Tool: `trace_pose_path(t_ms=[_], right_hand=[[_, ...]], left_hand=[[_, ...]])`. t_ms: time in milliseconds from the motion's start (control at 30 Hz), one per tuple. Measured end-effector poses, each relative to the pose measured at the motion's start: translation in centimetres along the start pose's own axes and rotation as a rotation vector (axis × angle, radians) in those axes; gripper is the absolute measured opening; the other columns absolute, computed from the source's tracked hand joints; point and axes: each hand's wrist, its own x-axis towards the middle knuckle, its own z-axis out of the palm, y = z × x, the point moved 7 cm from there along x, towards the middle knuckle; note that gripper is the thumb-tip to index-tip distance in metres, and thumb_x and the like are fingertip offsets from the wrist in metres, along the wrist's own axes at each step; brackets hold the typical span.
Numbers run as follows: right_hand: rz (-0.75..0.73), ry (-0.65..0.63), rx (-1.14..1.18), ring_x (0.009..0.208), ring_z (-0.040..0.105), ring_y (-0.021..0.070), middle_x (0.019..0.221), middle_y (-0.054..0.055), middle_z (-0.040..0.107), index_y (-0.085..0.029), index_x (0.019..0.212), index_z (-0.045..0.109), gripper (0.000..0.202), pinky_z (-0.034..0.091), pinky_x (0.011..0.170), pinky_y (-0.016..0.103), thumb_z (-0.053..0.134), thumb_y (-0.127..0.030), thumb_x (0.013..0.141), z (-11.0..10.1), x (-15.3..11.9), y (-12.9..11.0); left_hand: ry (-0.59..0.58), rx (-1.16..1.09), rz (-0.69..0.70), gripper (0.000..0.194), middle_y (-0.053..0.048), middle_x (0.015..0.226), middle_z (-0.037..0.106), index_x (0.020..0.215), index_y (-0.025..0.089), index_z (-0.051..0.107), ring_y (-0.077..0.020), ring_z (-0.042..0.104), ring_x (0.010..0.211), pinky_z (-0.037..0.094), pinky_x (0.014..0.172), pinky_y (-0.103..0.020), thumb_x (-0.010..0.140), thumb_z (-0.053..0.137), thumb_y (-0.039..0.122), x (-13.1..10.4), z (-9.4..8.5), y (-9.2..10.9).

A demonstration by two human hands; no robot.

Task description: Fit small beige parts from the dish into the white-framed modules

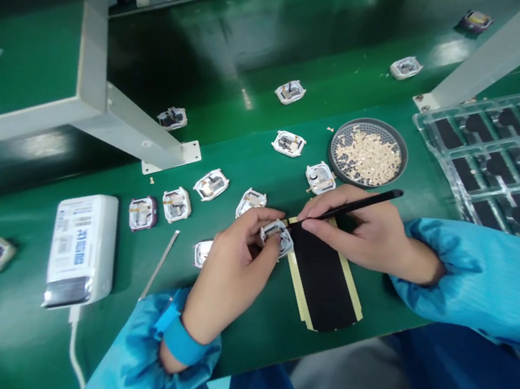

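Observation:
Between the thumb and fingers of my left hand (233,273) is a white watch case (277,237) with its inner parts exposed. My right hand (360,230) pinches slim black tweezers (367,204), whose tip points left at the case; I cannot tell if it touches. Beneath both hands lies a black pad (322,277) with pale yellow tape along its edges. Another white watch case (250,201) sits just beyond my left fingers, and one more (320,178) rests behind my right hand. Part of a further case (202,253) shows beside my left hand.
A round dark dish (403,152) holds many small beige pieces. At right stands a clear plastic tray (442,156) with black-lined pockets. A white device (85,245) with a cable and a thin metal strip (159,264) lie left. Metal shelf legs (147,127) rise behind several cases.

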Motion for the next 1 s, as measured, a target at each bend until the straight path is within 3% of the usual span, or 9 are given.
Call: trace_pose_path(t_ms=[233, 467, 633, 1000], right_hand=[[-0.087, -0.012, -0.028, 0.09, 0.073, 0.018, 0.096, 0.003, 0.075, -0.022, 0.098, 0.067, 0.011, 0.061, 0.08, 0.03, 0.071, -0.016, 0.089, 0.3, 0.0, 0.0], [-0.303, -0.027, -0.23, 0.099, 0.071, 0.0174, 0.104, 0.007, 0.074, -0.02, 0.103, 0.064, 0.018, 0.058, 0.089, 0.031, 0.07, -0.011, 0.089, 0.9, -0.7, -1.8], [-0.325, -0.037, -0.213, 0.101, 0.071, 0.0184, 0.106, 0.007, 0.074, -0.021, 0.106, 0.064, 0.02, 0.059, 0.09, 0.033, 0.069, -0.011, 0.09, 0.8, -0.9, -2.0], [-0.358, -0.026, -0.173, 0.106, 0.07, 0.018, 0.112, 0.007, 0.073, -0.021, 0.111, 0.063, 0.026, 0.059, 0.093, 0.033, 0.069, -0.008, 0.09, 0.3, -0.8, -2.4]], left_hand=[[0.006, 0.011, 0.001, 0.024, -0.003, 0.108, 0.07, 0.118, 0.025, 0.064, -0.0213, 0.069, 0.096, 0.057, 0.082, -0.033, 0.094, 0.06, 0.028, 0.0, 0.0, 0.1], [0.008, -0.023, -0.002, 0.026, -0.004, 0.106, 0.07, 0.119, 0.025, 0.064, -0.0213, 0.069, 0.095, 0.057, 0.085, -0.034, 0.093, 0.061, 0.026, 0.0, 0.1, -0.3], [0.019, -0.073, -0.017, 0.027, -0.004, 0.105, 0.071, 0.119, 0.024, 0.065, -0.0211, 0.069, 0.094, 0.057, 0.082, -0.033, 0.092, 0.063, 0.026, 0.0, 0.1, -0.2], [0.162, -0.243, 0.016, 0.028, -0.005, 0.101, 0.075, 0.119, 0.021, 0.069, -0.0181, 0.071, 0.089, 0.054, 0.071, -0.025, 0.091, 0.068, 0.025, -0.3, -0.5, 0.5]])
